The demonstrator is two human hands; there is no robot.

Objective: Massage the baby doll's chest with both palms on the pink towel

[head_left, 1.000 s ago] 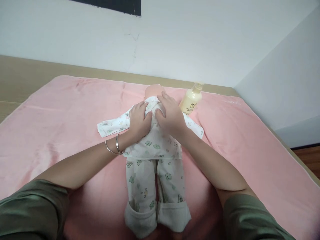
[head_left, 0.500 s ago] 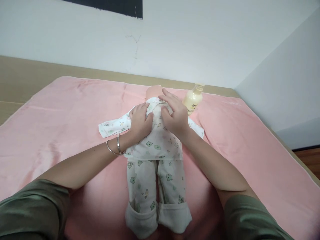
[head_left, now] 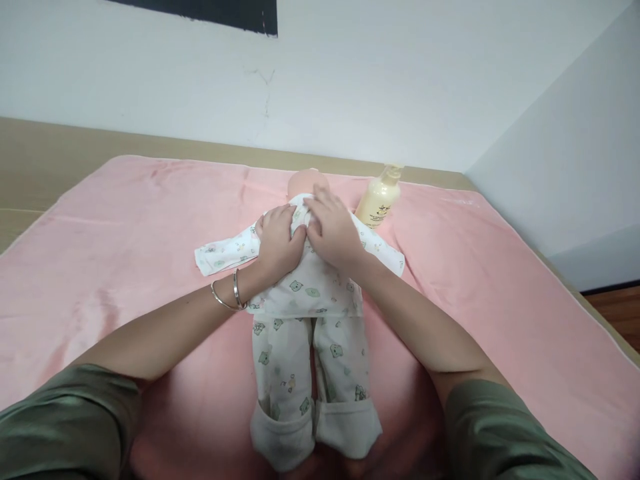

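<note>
doll (head_left: 327, 293) in a printed white shirt (head_left: 295, 290) and matching trousers (head_left: 283, 357) lies on pink cloth (head_left: 150, 220), its head (head_left: 303, 183) toward the wall (head_left: 350, 80). its face is out of sight; whether it lies front up or down, i cannot tell. the left hand (head_left: 281, 240) rests on the shirt's upper part, loosely spread, grasping nothing visible, the fingertips hard to make out. the right hand (head_left: 336, 227) is beside it, thumbs nearly meeting, fingers parted; blur hides whether their tips press the fabric. turned-up cuffs (head_left: 283, 437) cover the leg ends. near the right hand stands a pump bottle (head_left: 379, 200), its label too small to read. the top edge cuts off a dark panel (head_left: 240, 13).
</note>
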